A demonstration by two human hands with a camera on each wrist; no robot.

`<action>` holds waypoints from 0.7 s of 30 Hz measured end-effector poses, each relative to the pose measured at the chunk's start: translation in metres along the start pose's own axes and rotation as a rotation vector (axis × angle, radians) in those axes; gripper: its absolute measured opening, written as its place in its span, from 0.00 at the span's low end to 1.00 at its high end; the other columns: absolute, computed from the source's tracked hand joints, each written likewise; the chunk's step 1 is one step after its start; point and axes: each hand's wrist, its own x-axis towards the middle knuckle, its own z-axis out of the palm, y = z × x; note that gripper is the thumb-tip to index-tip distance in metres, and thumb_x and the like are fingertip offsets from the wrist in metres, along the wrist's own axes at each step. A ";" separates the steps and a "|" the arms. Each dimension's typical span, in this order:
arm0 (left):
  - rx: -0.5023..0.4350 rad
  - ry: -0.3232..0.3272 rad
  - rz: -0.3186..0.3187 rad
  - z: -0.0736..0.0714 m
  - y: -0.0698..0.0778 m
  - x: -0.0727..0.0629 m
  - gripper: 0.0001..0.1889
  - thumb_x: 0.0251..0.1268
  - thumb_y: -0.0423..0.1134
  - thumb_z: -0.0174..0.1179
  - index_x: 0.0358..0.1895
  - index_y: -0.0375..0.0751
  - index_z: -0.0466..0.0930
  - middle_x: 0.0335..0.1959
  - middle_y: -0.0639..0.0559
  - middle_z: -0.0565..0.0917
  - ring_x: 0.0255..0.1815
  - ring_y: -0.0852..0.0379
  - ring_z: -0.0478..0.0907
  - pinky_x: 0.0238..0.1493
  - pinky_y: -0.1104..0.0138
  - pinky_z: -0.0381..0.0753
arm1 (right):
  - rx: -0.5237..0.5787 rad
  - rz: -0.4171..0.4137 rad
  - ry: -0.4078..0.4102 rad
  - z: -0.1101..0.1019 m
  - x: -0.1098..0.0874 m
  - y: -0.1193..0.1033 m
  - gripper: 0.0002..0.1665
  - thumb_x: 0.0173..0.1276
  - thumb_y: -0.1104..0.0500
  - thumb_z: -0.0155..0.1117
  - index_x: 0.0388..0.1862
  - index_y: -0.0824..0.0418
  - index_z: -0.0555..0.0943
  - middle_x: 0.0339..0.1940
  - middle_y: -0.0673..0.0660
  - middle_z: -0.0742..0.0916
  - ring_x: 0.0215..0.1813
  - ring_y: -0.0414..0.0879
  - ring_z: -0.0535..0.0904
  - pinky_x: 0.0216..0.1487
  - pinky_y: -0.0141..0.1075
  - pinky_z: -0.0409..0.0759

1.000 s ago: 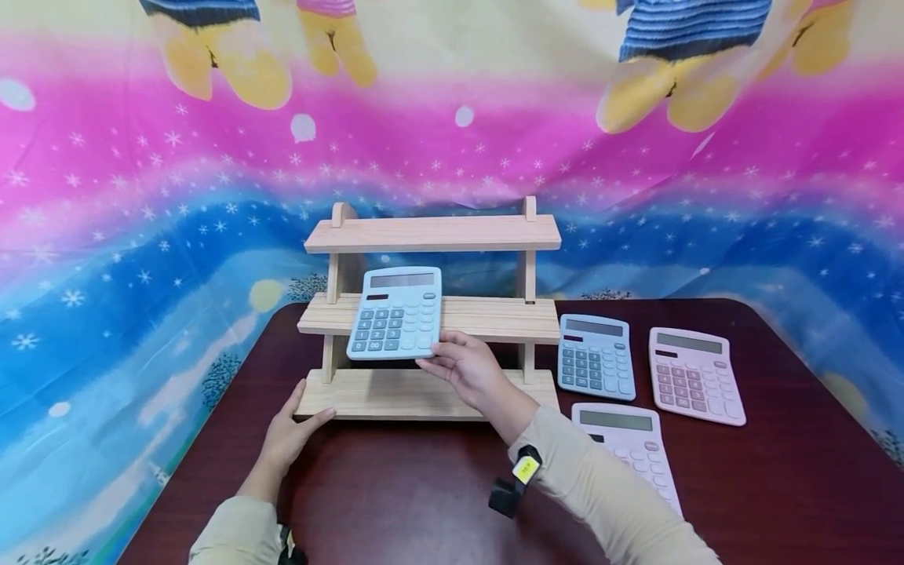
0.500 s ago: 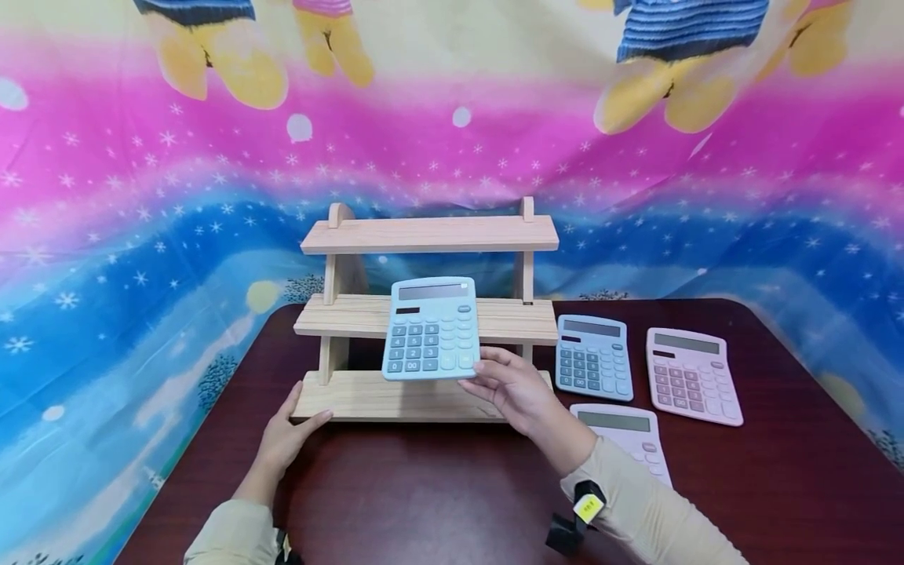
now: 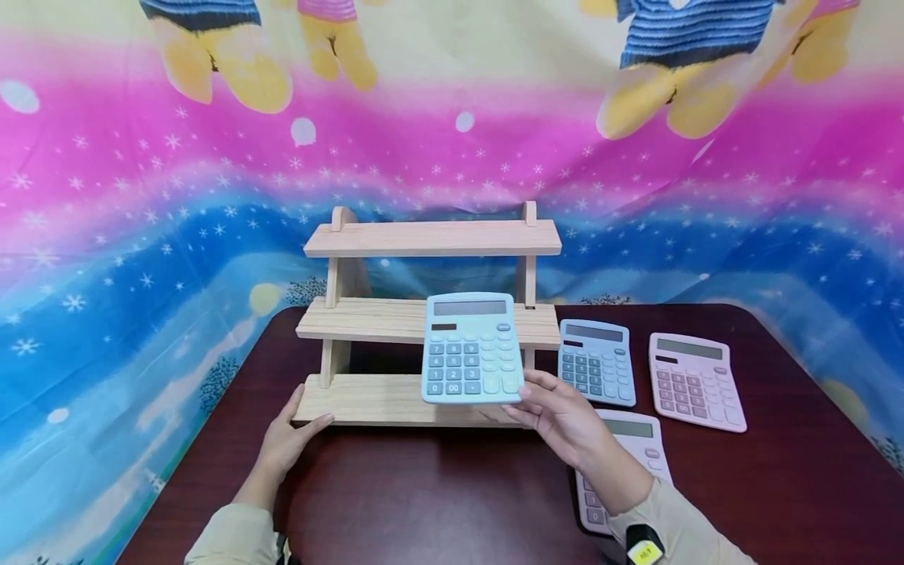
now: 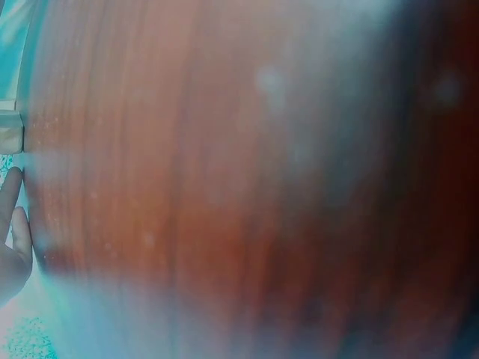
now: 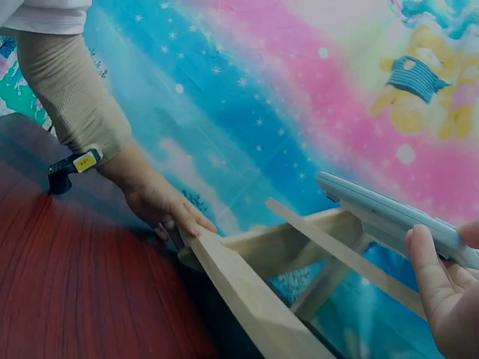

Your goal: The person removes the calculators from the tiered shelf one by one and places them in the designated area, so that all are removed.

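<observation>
A light blue calculator (image 3: 472, 349) is held up in front of the wooden three-step shelf (image 3: 367, 314), its keys facing me. My right hand (image 3: 565, 416) pinches its lower right corner between thumb and fingers. In the right wrist view the calculator (image 5: 397, 213) shows edge-on, with my right hand (image 5: 445, 292) at its near end. My left hand (image 3: 286, 439) rests against the left end of the lowest step, thumb on the front edge. The right wrist view shows the left hand (image 5: 168, 206) touching that same end of the shelf (image 5: 247, 299).
On the dark red table (image 3: 395, 494), a second blue calculator (image 3: 596, 365) lies right of the shelf. Beyond it is a pink calculator (image 3: 695, 384). Another pink calculator (image 3: 636, 439) lies nearer, partly covered by my right forearm. A patterned cloth (image 3: 438, 157) hangs behind.
My right hand has carried the blue calculator rightward, down and closer to me, away from the middle step. The left hand has stayed at the shelf's left end.
</observation>
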 end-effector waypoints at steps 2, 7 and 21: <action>0.000 -0.002 -0.001 0.000 0.000 0.000 0.49 0.47 0.56 0.60 0.68 0.52 0.36 0.66 0.36 0.45 0.64 0.39 0.41 0.57 0.45 0.45 | 0.003 -0.008 -0.004 -0.007 -0.005 0.000 0.18 0.62 0.70 0.48 0.52 0.68 0.66 0.42 0.56 0.80 0.43 0.47 0.76 0.48 0.40 0.71; 0.008 -0.001 0.002 0.000 0.000 -0.001 0.49 0.47 0.56 0.60 0.68 0.52 0.36 0.66 0.36 0.45 0.64 0.39 0.41 0.57 0.45 0.46 | 0.033 -0.026 -0.034 -0.025 -0.018 -0.003 0.15 0.63 0.71 0.45 0.47 0.61 0.72 0.41 0.56 0.81 0.41 0.46 0.77 0.46 0.38 0.72; -0.006 -0.003 0.012 -0.001 0.001 0.000 0.49 0.47 0.54 0.61 0.68 0.50 0.37 0.66 0.37 0.46 0.64 0.40 0.42 0.57 0.46 0.45 | 0.157 -0.111 -0.158 -0.072 -0.055 -0.005 0.23 0.66 0.74 0.35 0.49 0.63 0.76 0.45 0.58 0.80 0.44 0.48 0.76 0.47 0.38 0.71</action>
